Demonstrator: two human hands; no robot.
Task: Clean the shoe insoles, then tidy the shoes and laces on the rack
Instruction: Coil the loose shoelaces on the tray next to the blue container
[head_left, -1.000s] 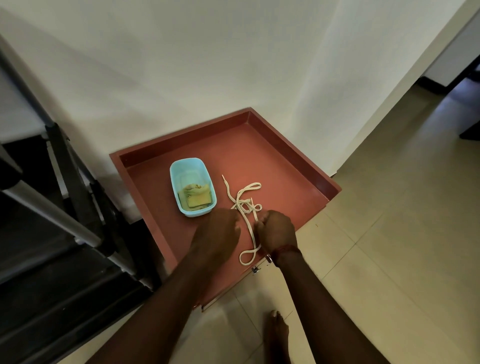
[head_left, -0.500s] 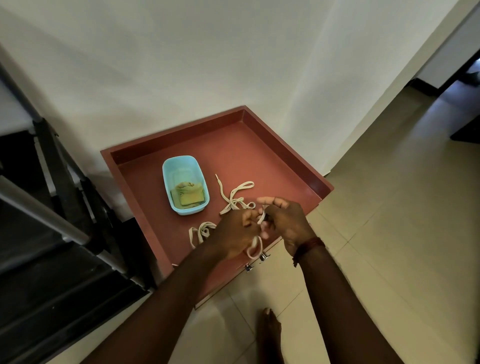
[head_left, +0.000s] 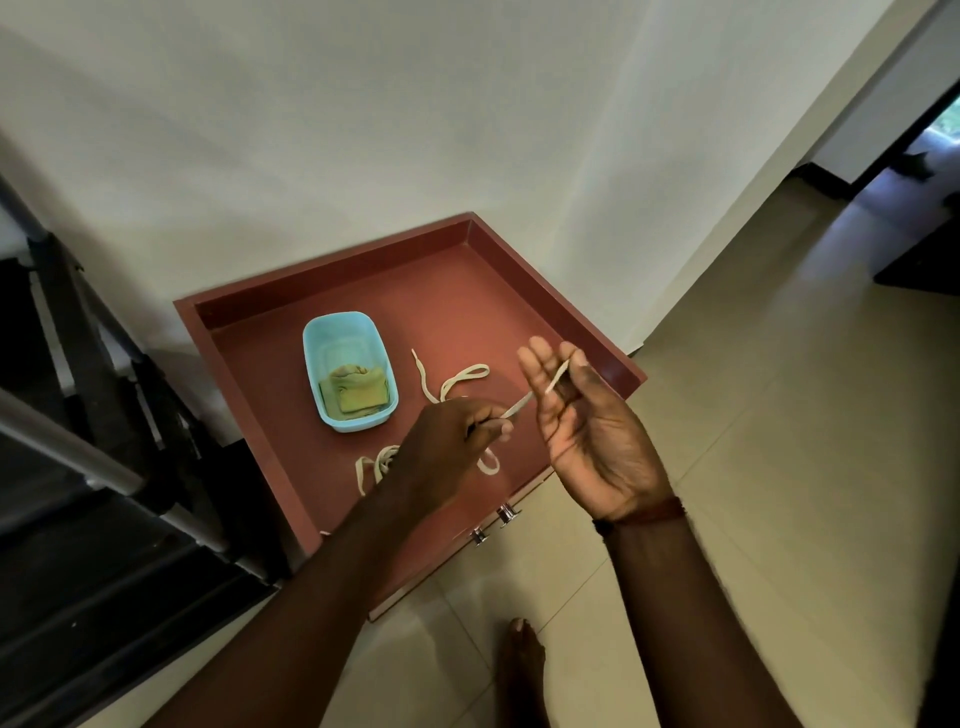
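Note:
A cream shoelace (head_left: 457, 379) lies looped on the floor of a red-brown wooden tray (head_left: 467, 306), and one stretch of it is lifted taut between my hands. My left hand (head_left: 447, 447) pinches that stretch low over the tray's front. My right hand (head_left: 592, 436) is raised palm up, fingers nearly straight, with the lace's tip pinched under the thumb. A second cream lace bundle (head_left: 371, 467) rests on the tray, partly hidden behind my left wrist. No shoes or insoles are in view.
A light blue tub (head_left: 311, 374) holding a folded yellow-green cloth (head_left: 356, 389) sits left of the laces. A dark rack with a silver tube (head_left: 78, 452) fills the left. White wall lies behind, tiled floor (head_left: 779, 415) to the right, and my bare foot (head_left: 522, 660) below the tray.
Both hands have lifted off the tray. The right hand turned palm up and rose to the right, drawing the lace end out taut from the left hand's pinch.

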